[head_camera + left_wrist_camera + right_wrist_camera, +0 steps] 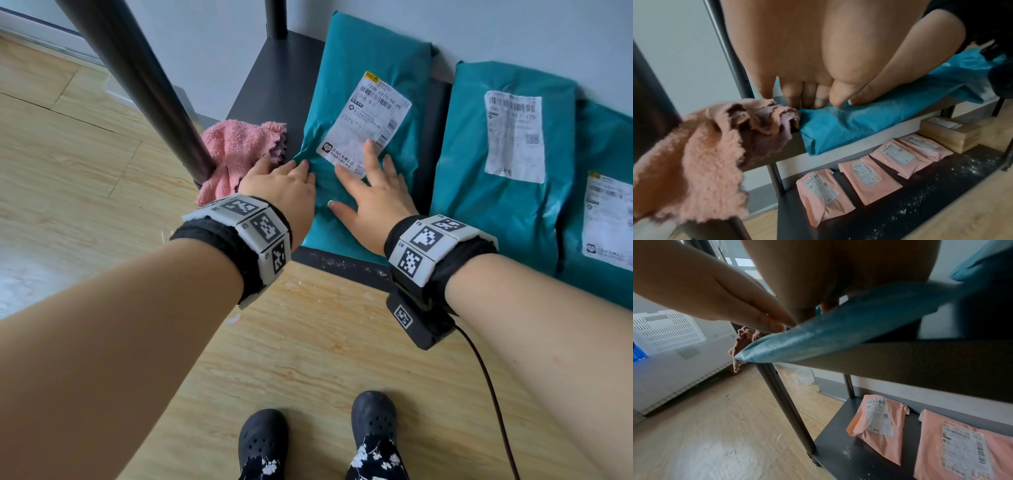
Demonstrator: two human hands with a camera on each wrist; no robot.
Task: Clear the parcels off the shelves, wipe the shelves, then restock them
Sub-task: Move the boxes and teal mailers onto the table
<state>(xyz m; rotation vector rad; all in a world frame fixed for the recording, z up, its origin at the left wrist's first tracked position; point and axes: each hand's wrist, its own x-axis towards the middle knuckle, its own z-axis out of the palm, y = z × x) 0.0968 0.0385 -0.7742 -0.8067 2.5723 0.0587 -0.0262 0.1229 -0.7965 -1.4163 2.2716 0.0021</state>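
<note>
Presently both hands lie on the leftmost teal parcel on the dark shelf [274, 78]. Furthest left, a pink cloth [236, 150] hangs over the shelf corner beside the post [144, 82], just beside the parcel's left edge. The left hand [281, 181] rests at that edge; the left wrist view shows its fingers [807, 95] bent down onto the wrapper, seemingly pressing, not gripping. The parcel [363, 102] lies flat, its near end over the shelf's front edge. The right hand [373, 195] is spread flat on it, fingers straight, one reaching the label [363, 123]; it grasps nothing. To the right, two more teal parcels [507, 144] lie just beside each other, apart from the first by a narrow gap.

Judgement: this reads as seating a parcel during restocking, though it cannot be ruled out that it is being drawn off.

- Push it back until the near end no longer overhangs.
- Keep it square to its neighbours.
- Keep the left fingers clear of the cloth, lest it be dragged along.
- White specks show on the front lip; a further wipe may be warranted.
</note>
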